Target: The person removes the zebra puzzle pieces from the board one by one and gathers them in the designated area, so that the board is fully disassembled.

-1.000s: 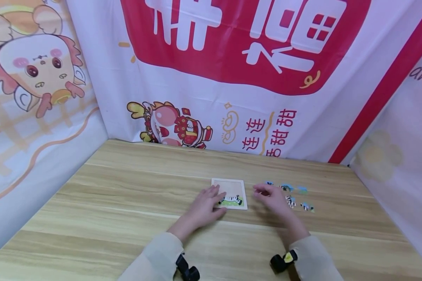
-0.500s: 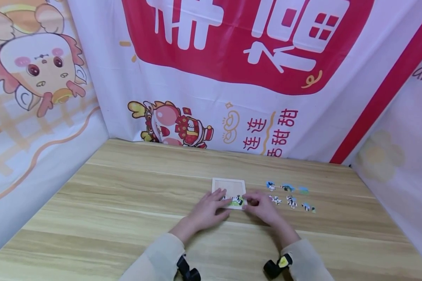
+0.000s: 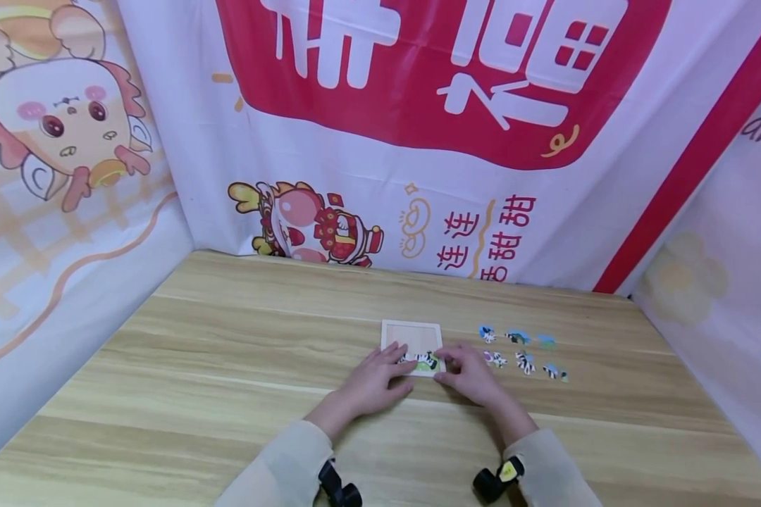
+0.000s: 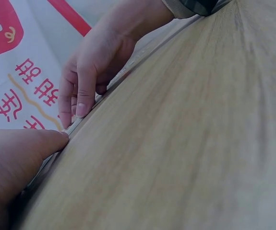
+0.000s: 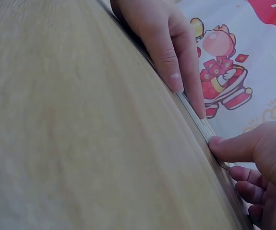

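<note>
A small square puzzle tray with a pale rim lies on the table. Joined zebra-print pieces fill part of its near side, while the far part shows bare backing. My left hand rests over the tray's near left side, fingers stretched across the rim and onto the pieces. At the near right corner, my right hand touches the tray with thumb and index finger, the others curled under. Whether a puzzle piece sits between those fingertips is hidden. Both wrist views show the tray only edge-on, between left thumb and right thumb.
Several loose puzzle pieces, blue and black-and-white, lie in two rough rows to the right of the tray. Printed cloth hangs behind the wood-grain table and along both sides.
My right hand has come left from beside the loose pieces to the tray's right edge, uncovering pieces behind it. My left hand has shifted slightly over the tray's near edge.
</note>
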The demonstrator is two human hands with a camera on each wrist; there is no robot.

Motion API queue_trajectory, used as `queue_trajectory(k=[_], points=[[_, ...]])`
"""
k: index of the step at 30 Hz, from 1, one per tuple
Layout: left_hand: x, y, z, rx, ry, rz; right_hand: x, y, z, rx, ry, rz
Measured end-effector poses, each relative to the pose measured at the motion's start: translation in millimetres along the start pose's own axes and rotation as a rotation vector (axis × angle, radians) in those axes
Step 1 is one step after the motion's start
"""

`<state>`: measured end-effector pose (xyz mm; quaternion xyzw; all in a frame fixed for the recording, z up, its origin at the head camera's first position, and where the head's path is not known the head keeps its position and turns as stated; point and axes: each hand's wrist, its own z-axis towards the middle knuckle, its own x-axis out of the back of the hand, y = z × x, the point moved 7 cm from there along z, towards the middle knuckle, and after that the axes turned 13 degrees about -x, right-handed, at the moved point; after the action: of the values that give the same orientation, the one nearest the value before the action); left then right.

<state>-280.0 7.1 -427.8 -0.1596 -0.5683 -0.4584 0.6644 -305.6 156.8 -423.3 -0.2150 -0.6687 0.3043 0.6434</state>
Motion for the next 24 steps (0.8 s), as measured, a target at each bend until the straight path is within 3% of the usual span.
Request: queue_trajectory(k=[7, 24], points=[[1.4, 0.2, -0.5, -0.012, 0.010, 0.009, -1.6, -7.2, 1.6, -0.007, -0.016, -0.026], [1.6, 0.5, 0.2, -0.010, 0.011, -0.015, -2.8, -1.8, 2.2, -0.040, -0.036, 0.152]])
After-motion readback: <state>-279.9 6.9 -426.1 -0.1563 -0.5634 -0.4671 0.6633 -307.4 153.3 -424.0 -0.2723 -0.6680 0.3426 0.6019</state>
